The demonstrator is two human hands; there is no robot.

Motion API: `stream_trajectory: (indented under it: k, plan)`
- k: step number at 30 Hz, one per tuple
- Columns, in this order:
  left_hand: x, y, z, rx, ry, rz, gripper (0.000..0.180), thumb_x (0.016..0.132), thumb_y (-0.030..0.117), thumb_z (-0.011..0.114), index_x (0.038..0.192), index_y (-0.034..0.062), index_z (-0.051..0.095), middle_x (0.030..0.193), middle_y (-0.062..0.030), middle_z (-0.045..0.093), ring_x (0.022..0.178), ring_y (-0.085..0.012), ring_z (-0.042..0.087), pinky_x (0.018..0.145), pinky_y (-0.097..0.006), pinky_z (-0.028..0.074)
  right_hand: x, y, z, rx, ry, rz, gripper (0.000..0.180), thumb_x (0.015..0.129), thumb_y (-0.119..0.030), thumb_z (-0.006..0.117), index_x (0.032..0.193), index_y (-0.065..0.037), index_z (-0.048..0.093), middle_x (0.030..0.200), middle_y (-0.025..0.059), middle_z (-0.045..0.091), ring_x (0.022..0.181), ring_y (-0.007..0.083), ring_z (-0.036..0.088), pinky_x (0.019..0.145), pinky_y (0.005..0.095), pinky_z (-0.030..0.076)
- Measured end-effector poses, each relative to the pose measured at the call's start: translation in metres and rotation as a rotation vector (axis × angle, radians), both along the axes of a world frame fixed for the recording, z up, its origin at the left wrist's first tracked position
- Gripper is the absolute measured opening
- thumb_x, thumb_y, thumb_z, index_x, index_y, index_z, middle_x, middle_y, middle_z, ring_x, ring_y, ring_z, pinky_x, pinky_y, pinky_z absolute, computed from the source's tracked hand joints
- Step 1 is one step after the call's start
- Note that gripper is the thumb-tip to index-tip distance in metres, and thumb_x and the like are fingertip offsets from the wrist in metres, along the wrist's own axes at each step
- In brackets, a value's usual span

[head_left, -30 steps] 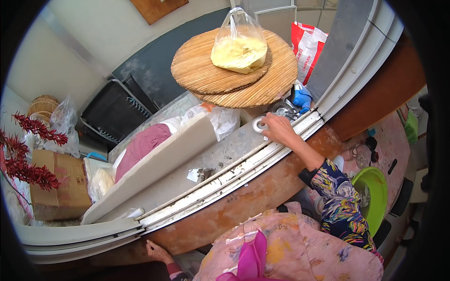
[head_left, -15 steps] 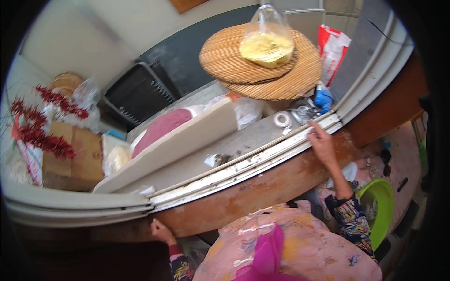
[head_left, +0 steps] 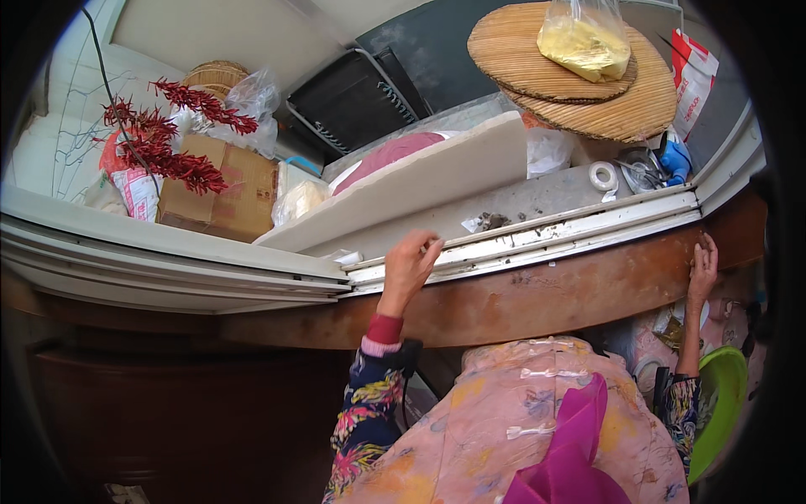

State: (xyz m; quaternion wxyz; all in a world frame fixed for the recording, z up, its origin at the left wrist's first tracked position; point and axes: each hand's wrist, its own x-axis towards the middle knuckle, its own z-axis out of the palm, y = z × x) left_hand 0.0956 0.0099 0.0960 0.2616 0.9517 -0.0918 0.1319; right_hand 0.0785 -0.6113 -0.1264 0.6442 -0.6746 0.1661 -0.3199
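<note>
Up near the centre of the frame, my left hand (head_left: 409,267) is curled with its fingers gripping the white window track (head_left: 537,239), while my right hand (head_left: 702,270), at the right edge, rests flat and unclenched against the brown wooden sill (head_left: 537,294) just below it. Beyond the track, in the upper right, a roll of tape (head_left: 602,175) lies near stacked round woven trays (head_left: 588,76). Leaning harder could, I judge, pinch my fingers in the grooves or jolt the slanted white board (head_left: 420,181) loose.

Left hand (head_left: 409,267) on window track (head_left: 537,239), right hand (head_left: 702,269) on wooden sill (head_left: 537,294)
</note>
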Motion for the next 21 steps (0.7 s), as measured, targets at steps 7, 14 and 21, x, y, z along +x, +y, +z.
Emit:
stream_trajectory:
  k: [7, 14, 21]
  plan:
    - [0.067, -0.051, -0.018, 0.207, 0.230, -0.263, 0.031, 0.083, 0.021, 0.076, 0.113, 0.0114, 0.074, 0.099, -0.0117, 0.071, 0.083, -0.0289, 0.069, 0.078, -0.041, 0.055, 0.001, 0.015, 0.000, -0.147, 0.066, -0.047, 0.029, 0.103, -0.010, 0.062, 0.131, -0.004, 0.060, 0.080, -0.0070, 0.035, 0.071, 0.0041, 0.033, 0.063, 0.0197, 0.032]
    - [0.112, -0.078, -0.061, 0.391, 0.343, -0.313, 0.039, 0.081, 0.022, 0.074, 0.118, 0.0095, 0.072, 0.105, -0.0165, 0.071, 0.102, -0.0363, 0.067, 0.089, -0.046, 0.053, -0.006, 0.029, 0.016, -0.253, 0.132, -0.097, 0.026, 0.101, -0.012, 0.064, 0.126, -0.005, 0.063, 0.078, -0.0036, 0.034, 0.071, 0.0087, 0.033, 0.063, 0.0249, 0.035]
    - [0.122, -0.082, -0.070, 0.281, 0.343, -0.283, 0.020, 0.078, 0.021, 0.071, 0.088, 0.0033, 0.067, 0.091, -0.0204, 0.069, 0.092, -0.0390, 0.067, 0.080, -0.048, 0.052, -0.009, 0.037, 0.030, -0.270, 0.141, -0.089, 0.022, 0.101, -0.013, 0.063, 0.122, -0.004, 0.063, 0.074, -0.0008, 0.036, 0.068, 0.0102, 0.035, 0.062, 0.0274, 0.037]
